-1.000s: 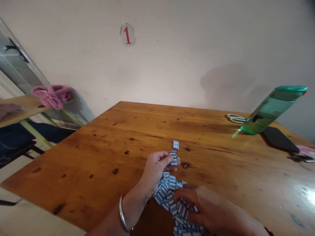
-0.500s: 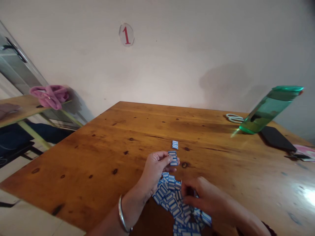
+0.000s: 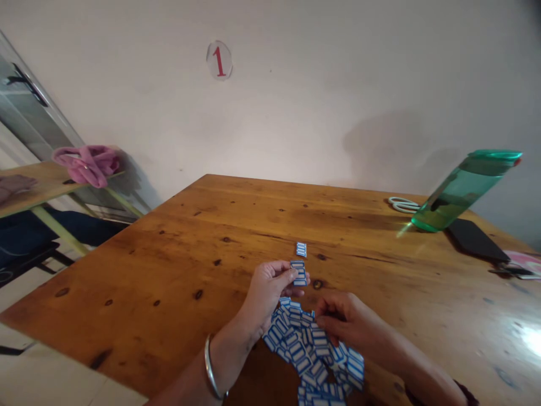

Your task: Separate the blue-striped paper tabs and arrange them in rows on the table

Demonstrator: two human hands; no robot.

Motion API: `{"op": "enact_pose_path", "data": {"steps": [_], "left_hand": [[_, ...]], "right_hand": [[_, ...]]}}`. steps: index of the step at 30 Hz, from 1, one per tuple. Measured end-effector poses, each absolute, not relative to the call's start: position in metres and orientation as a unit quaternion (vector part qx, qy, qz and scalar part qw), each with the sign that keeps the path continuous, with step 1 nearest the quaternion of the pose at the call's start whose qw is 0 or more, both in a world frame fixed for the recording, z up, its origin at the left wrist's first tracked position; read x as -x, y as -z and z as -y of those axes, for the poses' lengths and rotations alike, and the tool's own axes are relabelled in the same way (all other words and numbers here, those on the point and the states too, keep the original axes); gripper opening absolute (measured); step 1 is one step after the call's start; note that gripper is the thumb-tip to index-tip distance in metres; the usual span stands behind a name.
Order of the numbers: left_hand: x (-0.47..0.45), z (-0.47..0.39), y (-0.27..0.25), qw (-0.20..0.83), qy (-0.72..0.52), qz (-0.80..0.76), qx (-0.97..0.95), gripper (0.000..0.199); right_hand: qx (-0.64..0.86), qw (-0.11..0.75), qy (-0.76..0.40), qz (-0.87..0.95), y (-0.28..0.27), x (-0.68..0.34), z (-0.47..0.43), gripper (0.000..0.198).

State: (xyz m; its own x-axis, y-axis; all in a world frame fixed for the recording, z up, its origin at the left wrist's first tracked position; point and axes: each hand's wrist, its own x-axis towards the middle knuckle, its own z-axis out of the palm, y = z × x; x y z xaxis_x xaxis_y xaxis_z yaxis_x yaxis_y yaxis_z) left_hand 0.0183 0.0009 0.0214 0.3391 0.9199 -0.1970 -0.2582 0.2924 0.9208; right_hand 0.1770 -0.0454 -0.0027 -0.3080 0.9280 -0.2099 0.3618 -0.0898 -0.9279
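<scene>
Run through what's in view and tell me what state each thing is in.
Left hand, pinching a card
Right hand, fingers curled at the pile, hold unclear
Pile, loose, overlapping
Far card, lying apart
Bottle, standing
Cable, looped
Pink cloth, bundled
Black slab, lying flat
Bangle, worn

R hand's (image 3: 350,324) fingertips part. hidden, grip unconf.; L hand's (image 3: 268,285) thumb covers pt. of held blue-wht cards (image 3: 299,272); markings on pile (image 3: 296,344) too sm. to read, near edge cut off at btm; door (image 3: 31,121) cut off at L edge, pink item (image 3: 524,259) at R.
</scene>
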Motion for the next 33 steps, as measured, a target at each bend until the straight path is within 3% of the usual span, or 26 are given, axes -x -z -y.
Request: {"op": "enact_pose_path", "data": {"steps": [14, 24, 30, 33], "left_hand": [[-0.018, -0.001, -0.020, 0.700, -0.419, -0.393, -0.425, 0.020], [-0.019, 0.000, -0.024, 0.702, -0.417, -0.397, -0.420, 0.016], [-0.019, -0.001, -0.021, 0.698, -0.417, -0.393, -0.429, 0.017], [-0.018, -0.001, -0.020, 0.699, -0.417, -0.395, -0.427, 0.019]], "right_hand": [[0.556, 0.295, -0.418, 0.655, -0.008, -0.178, 0.044, 0.010], [0.548, 0.295, -0.429, 0.655, 0.001, -0.176, 0.044, 0.009], [0.563, 0.242, -0.347, 0.710, -0.009, -0.179, 0.044, 0.014], [0.572, 0.166, -0.311, 0.741, -0.017, -0.187, 0.049, 0.012]]}}
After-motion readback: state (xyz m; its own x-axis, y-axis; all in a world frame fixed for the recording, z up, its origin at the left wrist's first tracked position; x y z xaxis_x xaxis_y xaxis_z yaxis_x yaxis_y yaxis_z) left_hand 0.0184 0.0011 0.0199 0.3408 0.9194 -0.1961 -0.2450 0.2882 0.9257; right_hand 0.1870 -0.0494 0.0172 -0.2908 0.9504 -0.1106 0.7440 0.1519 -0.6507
